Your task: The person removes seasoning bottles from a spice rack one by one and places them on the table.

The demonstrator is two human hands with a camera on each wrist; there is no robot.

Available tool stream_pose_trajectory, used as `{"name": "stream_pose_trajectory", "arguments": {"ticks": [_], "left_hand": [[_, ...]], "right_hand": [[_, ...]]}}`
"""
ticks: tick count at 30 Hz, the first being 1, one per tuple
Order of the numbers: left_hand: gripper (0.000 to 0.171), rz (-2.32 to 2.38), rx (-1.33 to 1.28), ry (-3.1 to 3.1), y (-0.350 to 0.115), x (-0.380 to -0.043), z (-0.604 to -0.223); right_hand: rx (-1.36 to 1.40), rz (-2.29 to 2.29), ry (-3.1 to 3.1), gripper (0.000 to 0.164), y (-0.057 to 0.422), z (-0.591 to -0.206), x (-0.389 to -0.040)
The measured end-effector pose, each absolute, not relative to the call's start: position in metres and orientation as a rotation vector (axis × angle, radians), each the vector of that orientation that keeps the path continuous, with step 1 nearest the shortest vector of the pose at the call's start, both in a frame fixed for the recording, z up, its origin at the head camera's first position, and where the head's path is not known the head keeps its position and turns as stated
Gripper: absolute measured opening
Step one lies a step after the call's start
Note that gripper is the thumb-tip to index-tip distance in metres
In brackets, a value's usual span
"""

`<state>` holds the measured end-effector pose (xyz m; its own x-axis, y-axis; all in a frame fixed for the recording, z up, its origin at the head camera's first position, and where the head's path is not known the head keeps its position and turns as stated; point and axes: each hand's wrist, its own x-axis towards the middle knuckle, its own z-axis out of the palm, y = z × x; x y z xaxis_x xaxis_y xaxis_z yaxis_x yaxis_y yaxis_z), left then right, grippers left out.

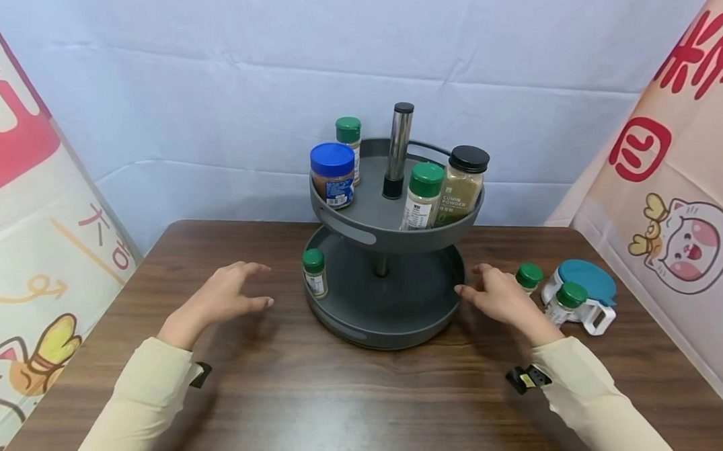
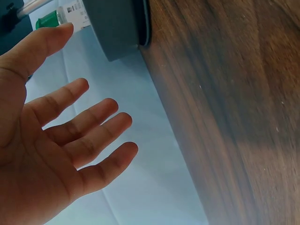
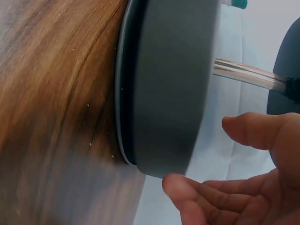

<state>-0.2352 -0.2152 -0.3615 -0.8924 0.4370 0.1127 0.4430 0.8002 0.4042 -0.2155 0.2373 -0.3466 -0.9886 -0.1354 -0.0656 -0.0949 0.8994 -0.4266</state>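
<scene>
A dark grey two-tier turntable rack (image 1: 396, 321) stands on the table, a metal post (image 1: 401, 140) rising through its middle. To its left hovers my left hand (image 1: 222, 302), apart from it, fingers spread and holding nothing. My right hand (image 1: 500, 297) is at the lower tray's right rim; in the right wrist view a fingertip (image 3: 176, 185) meets or nearly meets the tray wall (image 3: 171, 93), thumb held away. The lower tray carries one green-capped spice jar (image 1: 316, 281). Up top are a blue-lidded jar (image 1: 333, 176), a cumin powder jar (image 1: 459, 191) and two green-capped jars (image 1: 422, 196).
Right of my right hand stand two more green-capped jars (image 1: 570, 297) and a white container with a teal lid (image 1: 589, 281). Brown wooden table (image 1: 321, 409) lies in front of the rack. A pale cloth (image 1: 241, 109) hangs behind, with printed cloths at both sides.
</scene>
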Motion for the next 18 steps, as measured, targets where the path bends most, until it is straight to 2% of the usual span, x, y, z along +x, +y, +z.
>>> {"name": "stream_pose_trajectory", "arguments": {"ticks": [7,18], "left_hand": [[0.058,-0.693,-0.714,-2.949,-0.221,-0.238,-0.364],[0.061,-0.814,-0.716,-2.918,-0.216,-0.244,-0.37]], "right_hand": [[-0.143,-0.702,2.932,0.067,0.233,-0.354,-0.227],[-0.11,-0.763,2.856,0.052,0.229,-0.362,-0.233]]}}
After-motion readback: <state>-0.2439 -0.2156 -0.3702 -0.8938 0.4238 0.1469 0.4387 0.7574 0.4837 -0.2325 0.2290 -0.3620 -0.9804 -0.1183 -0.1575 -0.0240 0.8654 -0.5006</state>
